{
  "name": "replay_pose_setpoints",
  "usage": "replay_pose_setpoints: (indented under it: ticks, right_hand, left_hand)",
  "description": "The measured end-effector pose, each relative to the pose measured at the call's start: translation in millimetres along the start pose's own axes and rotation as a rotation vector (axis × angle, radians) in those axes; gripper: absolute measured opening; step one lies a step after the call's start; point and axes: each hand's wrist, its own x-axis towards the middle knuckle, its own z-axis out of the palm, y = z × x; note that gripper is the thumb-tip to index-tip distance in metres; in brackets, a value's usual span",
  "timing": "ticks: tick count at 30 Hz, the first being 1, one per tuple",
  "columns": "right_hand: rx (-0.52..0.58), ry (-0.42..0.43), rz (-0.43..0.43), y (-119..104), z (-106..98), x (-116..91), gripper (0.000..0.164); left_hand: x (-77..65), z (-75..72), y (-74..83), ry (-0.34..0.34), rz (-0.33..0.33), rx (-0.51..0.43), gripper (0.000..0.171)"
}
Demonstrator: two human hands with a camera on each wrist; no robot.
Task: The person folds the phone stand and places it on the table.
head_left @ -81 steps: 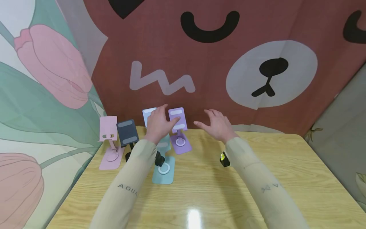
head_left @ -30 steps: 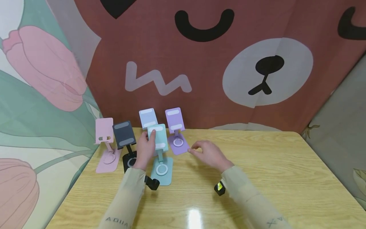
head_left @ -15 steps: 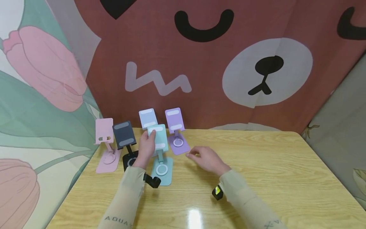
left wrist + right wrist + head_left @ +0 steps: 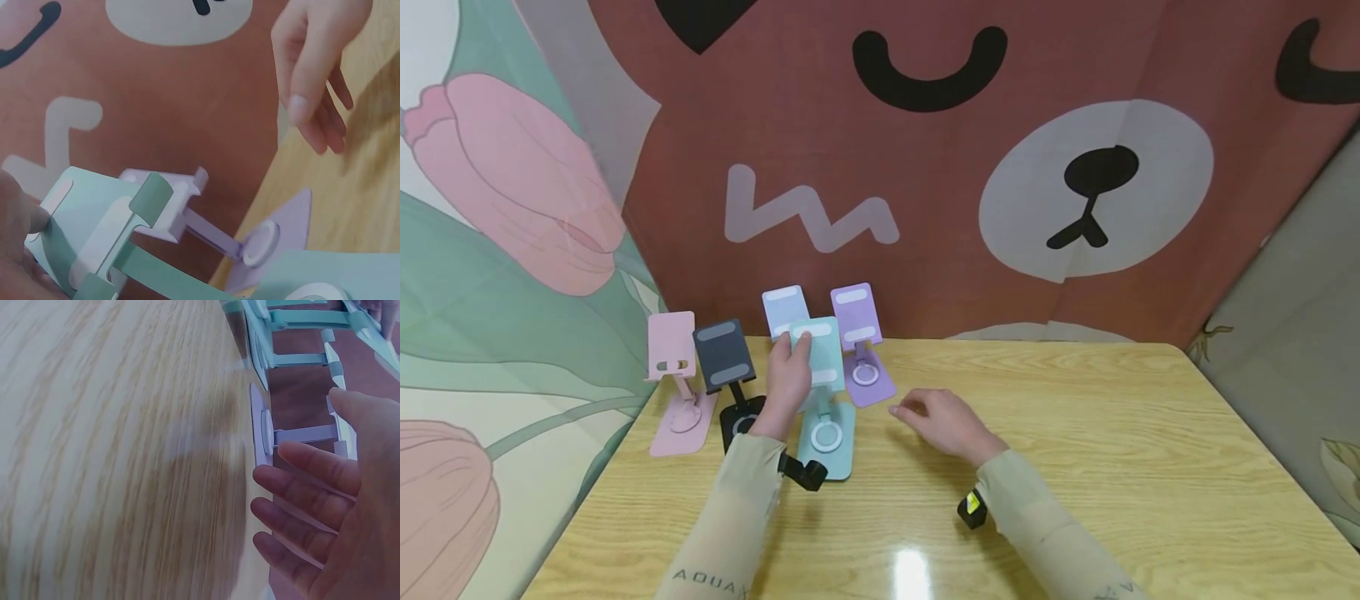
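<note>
My left hand point(image 4: 788, 383) grips the left edge of the upper plate of a mint-green phone stand point(image 4: 826, 354), thumb on the plate's front. The left wrist view shows the same thumb at the edge of the mint stand point(image 4: 94, 212). Lower right, the stand's flat base carries a white ring. My right hand point(image 4: 943, 421) holds nothing and hovers over the table, right of a purple phone stand point(image 4: 853, 312). Its fingers look loosely bent in the right wrist view, apart from the purple base point(image 4: 259, 431). Mint stand and left hand partly hide a light-blue phone stand point(image 4: 784, 307).
A pink phone stand point(image 4: 672, 337) and a black phone stand point(image 4: 724, 354) stand left of the left hand. The wooden table point(image 4: 1075, 450) reaches back to a cloth point(image 4: 925, 208) printed with a bear face. A flowered cloth point(image 4: 467, 333) hangs along the left side.
Both hands came down from above; the left took hold of the mint stand's plate and has just shifted the stand slightly back and right. The right hand lowered beside the purple base and stays there.
</note>
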Motion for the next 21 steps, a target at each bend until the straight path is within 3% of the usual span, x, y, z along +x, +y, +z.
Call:
replay_pose_setpoints:
  ticks: [12,21]
  right_hand:
    - [0.021,0.004,-0.007,-2.2,3.3,1.7,0.042]
    - [0.167,0.022,-0.034,-14.4,7.8,1.0,0.035]
  left_hand:
    - [-10.2,8.2,24.3,0.026,0.073,-0.051,0.04]
    - [-19.4,16.8,37.0,0.024,0.18,-0.117,0.033]
